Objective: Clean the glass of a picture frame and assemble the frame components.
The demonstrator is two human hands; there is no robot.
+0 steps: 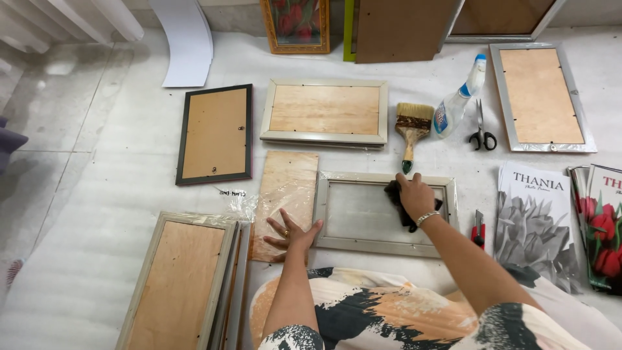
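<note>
A silver picture frame (337, 243) with a glass pane lies face down on the white floor sheet in front of me. My right hand (415, 194) presses a dark cloth (396, 201) onto the glass near its upper right. My left hand (291, 234) rests flat, fingers spread, at the frame's lower left corner, partly on a loose plywood backing board (285, 188) beside the frame.
A paintbrush (412, 129), spray bottle (457, 104) and scissors (481, 133) lie beyond the frame. A red utility knife (478, 230) and flower prints (534, 220) sit to the right. Several other frames lie face down: black frame (216, 134), silver frame (325, 111), stacked frames (181, 279).
</note>
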